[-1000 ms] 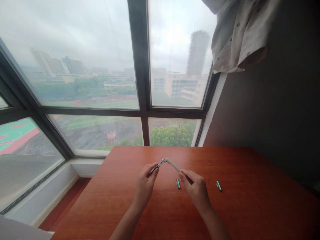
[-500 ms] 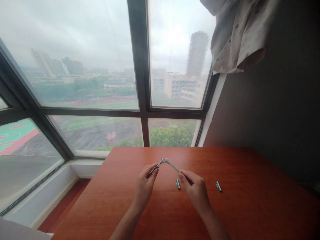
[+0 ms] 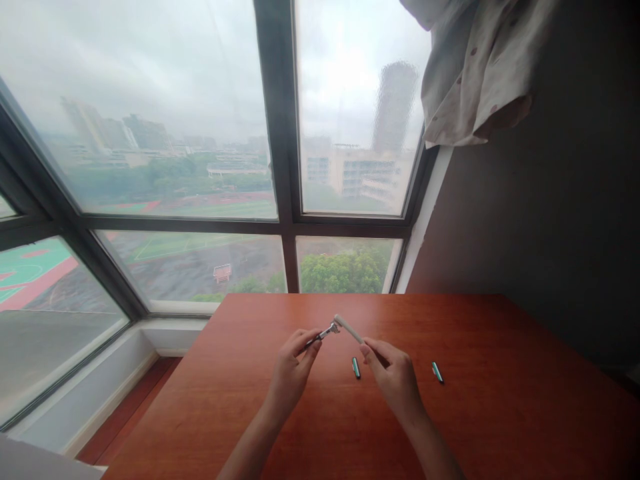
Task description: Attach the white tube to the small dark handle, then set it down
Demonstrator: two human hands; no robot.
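Note:
My left hand (image 3: 291, 370) is closed on a slim metallic razor handle (image 3: 324, 333), thumb and fingers pinching it, its shiny forked head pointing up to the right. A pale grey toothbrush (image 3: 349, 329) is held between the thumb and fingers of my right hand (image 3: 393, 373). Its head meets or nearly meets the razor handle's tip; I cannot tell whether the bristles touch. Below this, a razor blade cartridge (image 3: 356, 368) with a green strip lies on the table just left of my right hand. Another blade cartridge (image 3: 437, 372) lies farther right.
The reddish-brown wooden table (image 3: 225, 400) stretches under both hands up to the window. Dark window frames (image 3: 286, 167) rise behind it. A light shirt (image 3: 475, 80) hangs at the upper right, before a dark wall (image 3: 540, 220).
The razor handle has turned flatter, its head moving right and slightly down. The toothbrush head has shifted a little right, over the razor's tip. Both cartridges lie where they were.

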